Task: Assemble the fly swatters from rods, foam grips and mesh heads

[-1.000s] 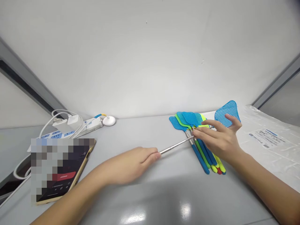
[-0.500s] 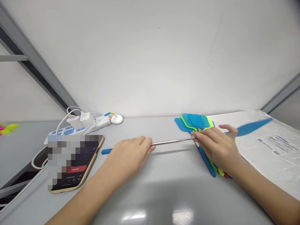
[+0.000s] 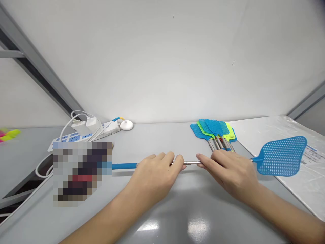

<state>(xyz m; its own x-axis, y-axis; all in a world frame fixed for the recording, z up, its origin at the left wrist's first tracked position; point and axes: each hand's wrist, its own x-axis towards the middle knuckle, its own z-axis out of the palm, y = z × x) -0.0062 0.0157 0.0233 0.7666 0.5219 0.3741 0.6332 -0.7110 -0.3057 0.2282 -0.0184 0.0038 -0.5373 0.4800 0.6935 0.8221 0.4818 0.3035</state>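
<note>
A fly swatter (image 3: 282, 156) with a blue mesh head, a jointed metal rod and a blue grip lies crosswise before me, its head to the right. My left hand (image 3: 159, 171) is closed round the rod just right of the blue grip. Closer to the head, my right hand (image 3: 230, 169) is also closed on the rod, fingers covering it. A short stretch of bare metal shows between the two hands. Behind my right hand a pile of swatters (image 3: 214, 128), blue and yellow-green, rests on the table with metal rods pointing toward me.
At the left, a power strip (image 3: 76, 137) holds white chargers and cables, with a round white device (image 3: 126, 125) beside it. A pixelated phone (image 3: 83, 176) lies in front. A white plastic-wrapped package (image 3: 266, 127) covers the right side. A wall stands behind the table (image 3: 162, 139).
My hands have come closer together, the left sliding right along the rod. The swatter's head has turned from edge-on to face me, and more of its blue grip shows at the left.
</note>
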